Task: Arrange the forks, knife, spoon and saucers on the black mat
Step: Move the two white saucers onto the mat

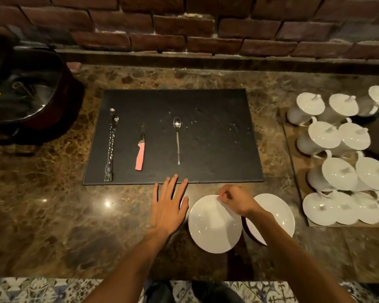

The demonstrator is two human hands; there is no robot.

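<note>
One black mat (206, 132) lies on the marble surface (53, 215), and on it are two forks (111, 147) lying side by side, one knife (140, 149) with a pink handle and one spoon (177, 138). Two white saucers (214, 228) sit on the surface just in front of the mat, and two hands are in view. To the right stands a cluster of about a dozen white lidded cups (335, 147); overlap makes the exact count uncertain.

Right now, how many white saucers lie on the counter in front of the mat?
2. One saucer lies under the right hand, which pinches its far rim; the other saucer lies right of it, partly hidden by the forearm.
</note>
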